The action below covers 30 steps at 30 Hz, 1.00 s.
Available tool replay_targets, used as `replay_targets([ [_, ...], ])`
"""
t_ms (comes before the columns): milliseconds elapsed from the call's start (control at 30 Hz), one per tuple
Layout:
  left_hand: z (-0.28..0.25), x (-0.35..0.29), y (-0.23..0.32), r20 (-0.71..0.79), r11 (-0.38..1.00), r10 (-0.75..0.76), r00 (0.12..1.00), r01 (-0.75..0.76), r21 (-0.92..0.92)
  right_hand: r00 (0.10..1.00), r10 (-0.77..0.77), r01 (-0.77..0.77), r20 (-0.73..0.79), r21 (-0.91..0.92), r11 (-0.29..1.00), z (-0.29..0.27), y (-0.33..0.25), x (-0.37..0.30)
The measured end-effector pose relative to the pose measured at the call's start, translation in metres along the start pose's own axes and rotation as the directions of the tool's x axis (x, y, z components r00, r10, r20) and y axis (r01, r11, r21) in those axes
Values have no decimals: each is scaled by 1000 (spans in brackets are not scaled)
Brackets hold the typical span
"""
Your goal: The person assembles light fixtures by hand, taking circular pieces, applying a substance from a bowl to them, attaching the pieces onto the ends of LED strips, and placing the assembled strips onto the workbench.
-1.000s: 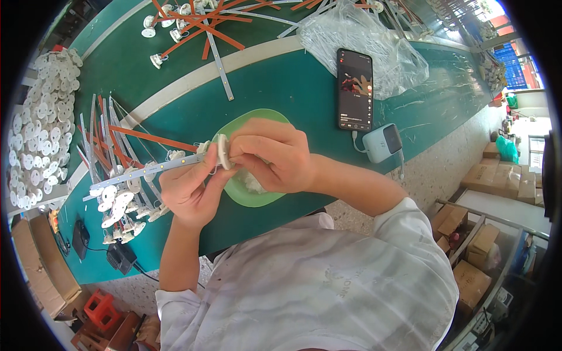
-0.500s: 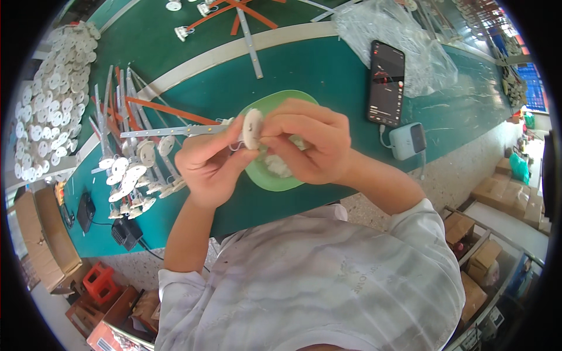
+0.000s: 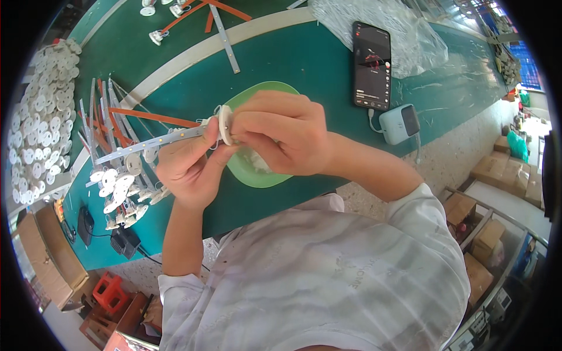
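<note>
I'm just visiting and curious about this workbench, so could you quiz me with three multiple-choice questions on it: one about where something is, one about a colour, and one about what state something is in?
1. Where does the phone lie?
A. On the green table, beside the clear plastic bag
B. In the green bowl
C. On a cardboard box

2. What colour is the bowl under the hands?
A. Red
B. Light green
C. Black

3. What is the left hand doing?
A. Resting flat on the table
B. Hanging free
C. Gripping a thin metal strip with a white disc at its end

Answers: 1 A, the phone lies on the tabletop by the bag. 2 B, its rim shows light green. 3 C, the fingers close around the strip, and the right hand meets it at the disc.
</note>
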<state>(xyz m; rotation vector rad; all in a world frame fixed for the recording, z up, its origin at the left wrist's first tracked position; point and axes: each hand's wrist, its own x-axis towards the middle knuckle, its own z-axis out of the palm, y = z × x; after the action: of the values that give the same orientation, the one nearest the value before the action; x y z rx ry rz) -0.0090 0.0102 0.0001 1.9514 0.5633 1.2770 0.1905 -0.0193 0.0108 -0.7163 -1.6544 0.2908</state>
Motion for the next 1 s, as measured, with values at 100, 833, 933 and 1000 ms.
replay_targets([
  [100,2,2,-1,22,1000,-17,1000,17,13,1000,4,-4,13,-3,1000,-2,3,-4],
  [833,-186,36,94,19,495,-211,977,90,864,981,-171,181,86,-129,975,-2,8,-1],
  [933,-235,39,99,33,384,-470,882,170,907,975,-149,176,163,-161,971,-4,7,-6],
  [1000,-260,42,88,41,351,-597,801,215,912,973,-165,191,161,-162,968,-5,7,-8],
])
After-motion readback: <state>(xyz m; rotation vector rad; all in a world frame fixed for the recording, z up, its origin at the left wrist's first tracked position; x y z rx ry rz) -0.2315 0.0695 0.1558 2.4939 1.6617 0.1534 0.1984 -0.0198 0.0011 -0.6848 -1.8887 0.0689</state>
